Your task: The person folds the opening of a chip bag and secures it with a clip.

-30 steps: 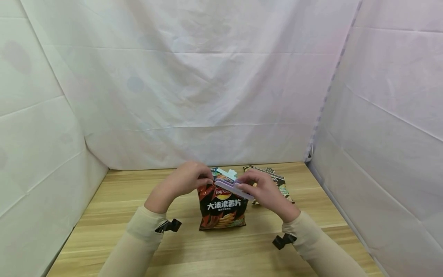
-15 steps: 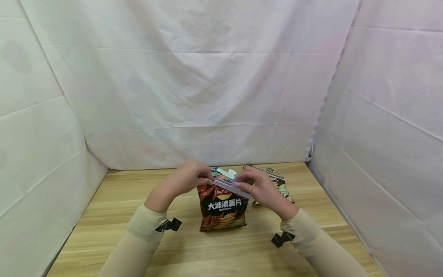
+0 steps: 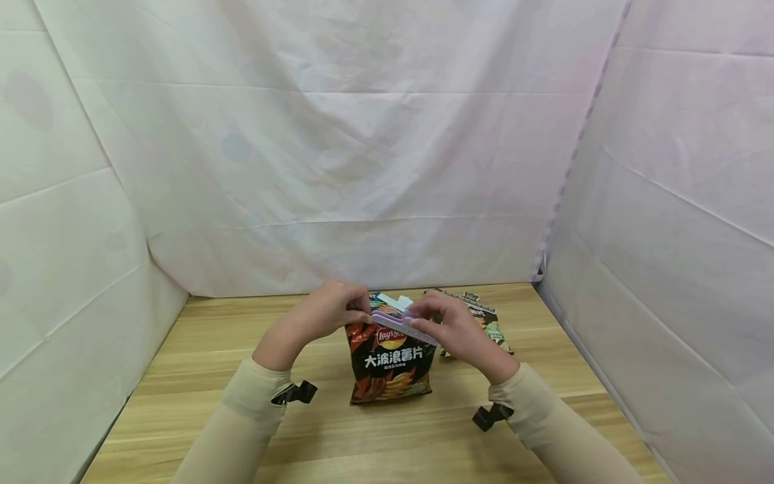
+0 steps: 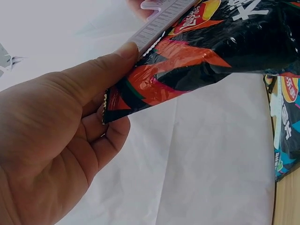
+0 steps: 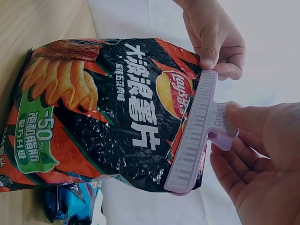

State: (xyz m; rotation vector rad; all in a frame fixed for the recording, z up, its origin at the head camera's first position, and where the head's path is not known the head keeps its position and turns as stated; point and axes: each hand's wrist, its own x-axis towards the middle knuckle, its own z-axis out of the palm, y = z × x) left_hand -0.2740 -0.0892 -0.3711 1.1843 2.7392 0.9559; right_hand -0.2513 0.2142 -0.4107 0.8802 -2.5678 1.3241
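Pinching from both sides, the left hand (image 3: 329,314) holds the top corner of the chip bag (image 3: 390,366) between thumb and curled fingers, its thumb tip against the end of the lilac clip (image 3: 404,326). The right hand (image 3: 456,329) holds a narrow grip on the clip's handle, and the clip lies across the bag's top edge (ridged side up in the right wrist view). Standing upright on the wooden worktop (image 3: 181,417), the bag has two more snack packets (image 3: 484,319) lying flat behind it.
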